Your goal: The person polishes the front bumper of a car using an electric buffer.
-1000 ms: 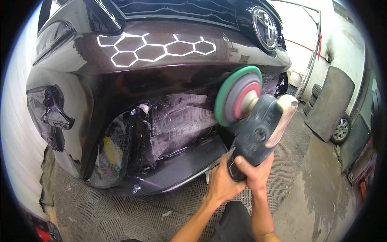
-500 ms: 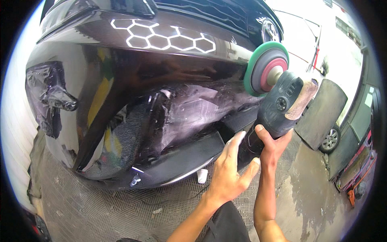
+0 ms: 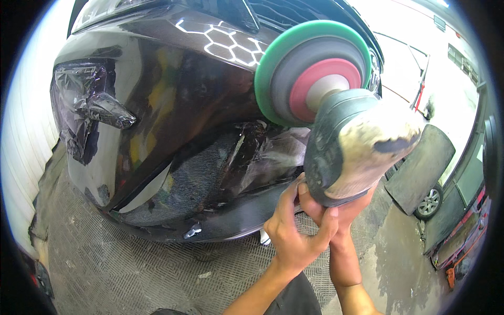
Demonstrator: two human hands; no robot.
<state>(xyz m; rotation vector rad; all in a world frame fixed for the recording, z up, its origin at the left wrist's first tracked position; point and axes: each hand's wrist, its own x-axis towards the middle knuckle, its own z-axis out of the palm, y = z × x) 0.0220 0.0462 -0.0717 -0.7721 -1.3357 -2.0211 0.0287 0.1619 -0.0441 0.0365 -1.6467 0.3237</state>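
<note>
A polisher [image 3: 328, 152] with a round pad of green, grey and pink layers [image 3: 281, 79] is held up before me, its worn tan and black head toward me. My right hand [image 3: 358, 212] wraps its handle from below and behind, thumb showing at the side; the handle is mostly hidden. Just left of it, my left hand [image 3: 298, 244] curls around the handle's lower end, thumb and forefinger on either side; the contact is partly covered. Beyond the pad stands a dark glossy car bumper [image 3: 205, 94], scuffed with whitish marks in its lower recess and reflecting hexagonal lights.
Crumpled dark film [image 3: 84, 100] covers an opening in the bumper's left part. A ribbed mat [image 3: 131, 268] lies under the car. At right, a grey panel [image 3: 420, 168] leans beside a wheel [image 3: 429, 203], and wet patches [image 3: 399, 268] mark the concrete.
The polisher has come closer and tilted, its pad moving left and turning more toward view. My left hand has closed in on the handle. The view has shifted, so the car appears further right.
</note>
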